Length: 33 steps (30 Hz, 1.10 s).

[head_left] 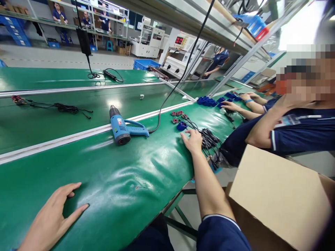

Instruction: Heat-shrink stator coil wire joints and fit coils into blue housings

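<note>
One left hand (49,216): mine, open and empty, thumb and fingers apart.
Coiled black cable (65,108): beyond my left hand; whether finished, I cannot tell.
Heat gun (120,127): lying between and beyond my hands, in neither grip.
Red coils (175,121): just beyond my right hand, outside the cup; apparently left to handle.
Blue cup (182,126): just beyond my right fingertips; contact unclear.
Right hand (194,141): loosely open, no grip visible.
Black cables (209,138): bunched right beside it, apparently unsorted.
</note>
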Each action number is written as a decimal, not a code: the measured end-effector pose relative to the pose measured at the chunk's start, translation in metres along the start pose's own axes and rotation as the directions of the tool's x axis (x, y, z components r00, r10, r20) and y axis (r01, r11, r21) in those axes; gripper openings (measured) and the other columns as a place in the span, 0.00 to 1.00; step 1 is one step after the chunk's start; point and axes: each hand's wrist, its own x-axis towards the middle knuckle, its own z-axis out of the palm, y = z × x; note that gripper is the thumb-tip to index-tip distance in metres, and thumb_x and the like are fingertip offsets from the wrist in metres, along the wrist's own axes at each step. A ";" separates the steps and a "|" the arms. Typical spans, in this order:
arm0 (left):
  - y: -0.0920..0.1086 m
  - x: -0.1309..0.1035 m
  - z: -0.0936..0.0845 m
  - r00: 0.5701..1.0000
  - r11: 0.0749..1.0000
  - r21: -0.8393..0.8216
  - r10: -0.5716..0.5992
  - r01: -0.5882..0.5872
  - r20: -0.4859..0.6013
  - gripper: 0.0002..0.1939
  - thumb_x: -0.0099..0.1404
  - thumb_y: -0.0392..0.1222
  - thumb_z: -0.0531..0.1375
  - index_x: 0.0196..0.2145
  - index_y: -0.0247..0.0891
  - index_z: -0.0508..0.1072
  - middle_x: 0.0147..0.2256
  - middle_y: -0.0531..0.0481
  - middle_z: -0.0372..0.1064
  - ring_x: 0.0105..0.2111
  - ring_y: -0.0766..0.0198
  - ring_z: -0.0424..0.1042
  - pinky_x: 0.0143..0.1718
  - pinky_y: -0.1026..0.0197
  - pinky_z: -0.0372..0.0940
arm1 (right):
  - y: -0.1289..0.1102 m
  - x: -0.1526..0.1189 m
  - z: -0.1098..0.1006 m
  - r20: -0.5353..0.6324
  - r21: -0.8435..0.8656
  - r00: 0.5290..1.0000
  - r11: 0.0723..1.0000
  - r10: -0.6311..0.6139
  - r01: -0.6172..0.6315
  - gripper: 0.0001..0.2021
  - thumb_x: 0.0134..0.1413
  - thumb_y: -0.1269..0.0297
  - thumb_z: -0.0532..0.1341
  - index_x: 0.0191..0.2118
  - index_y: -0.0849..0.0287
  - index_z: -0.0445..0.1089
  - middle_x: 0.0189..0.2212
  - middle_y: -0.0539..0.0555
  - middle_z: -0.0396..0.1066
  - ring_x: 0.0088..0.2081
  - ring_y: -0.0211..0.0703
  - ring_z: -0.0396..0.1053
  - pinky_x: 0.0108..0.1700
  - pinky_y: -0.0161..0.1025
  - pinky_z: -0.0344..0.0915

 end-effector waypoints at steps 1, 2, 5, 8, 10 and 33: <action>-0.001 0.000 0.001 1.000 1.000 0.005 0.009 -0.009 -0.006 0.30 0.65 0.67 0.59 0.57 0.47 0.64 0.48 0.45 0.71 0.40 0.51 0.76 0.39 0.51 0.75 | -0.007 0.003 0.008 0.018 0.019 0.999 0.999 -0.047 0.047 0.18 0.56 0.52 0.62 0.45 0.60 0.70 0.47 0.65 0.68 0.51 0.59 0.64 0.55 0.52 0.61; -0.002 0.000 0.003 1.000 1.000 0.009 0.019 -0.019 -0.011 0.31 0.65 0.68 0.58 0.57 0.47 0.64 0.48 0.45 0.70 0.40 0.51 0.76 0.39 0.52 0.75 | -0.014 0.007 0.016 0.035 0.038 0.995 0.995 -0.093 0.092 0.19 0.56 0.52 0.61 0.47 0.60 0.70 0.49 0.65 0.68 0.52 0.59 0.64 0.55 0.51 0.61; -0.008 0.000 0.008 0.998 0.998 0.014 0.059 -0.059 -0.020 0.30 0.66 0.67 0.58 0.58 0.47 0.65 0.50 0.45 0.70 0.41 0.53 0.76 0.41 0.52 0.74 | -0.030 0.016 0.034 0.077 0.084 0.971 0.972 -0.228 0.221 0.19 0.56 0.52 0.60 0.49 0.58 0.70 0.48 0.61 0.70 0.50 0.54 0.66 0.54 0.46 0.64; -0.008 0.001 0.011 0.995 0.995 0.015 0.097 -0.096 -0.032 0.29 0.67 0.65 0.59 0.58 0.49 0.65 0.50 0.46 0.70 0.43 0.52 0.76 0.43 0.53 0.74 | -0.037 0.018 0.040 0.023 0.073 0.962 0.960 -0.272 0.269 0.17 0.58 0.53 0.56 0.46 0.58 0.70 0.46 0.62 0.71 0.49 0.54 0.67 0.54 0.48 0.64; -0.003 0.002 0.009 0.996 0.996 -0.012 0.091 -0.091 -0.022 0.27 0.67 0.63 0.61 0.58 0.50 0.65 0.51 0.47 0.70 0.45 0.53 0.75 0.44 0.54 0.73 | -0.039 0.016 0.038 -0.033 0.058 0.964 0.962 -0.265 0.266 0.17 0.58 0.53 0.53 0.43 0.60 0.69 0.42 0.64 0.71 0.47 0.58 0.67 0.51 0.52 0.64; -0.078 0.382 0.009 0.999 0.900 0.435 0.024 -0.011 -0.025 0.24 0.72 0.47 0.61 0.62 0.37 0.65 0.64 0.39 0.58 0.63 0.45 0.60 0.62 0.36 0.59 | -0.199 -0.047 0.049 -0.025 0.212 0.570 0.553 -0.821 0.806 0.24 0.69 0.57 0.51 0.66 0.60 0.56 0.62 0.63 0.62 0.62 0.56 0.61 0.62 0.56 0.54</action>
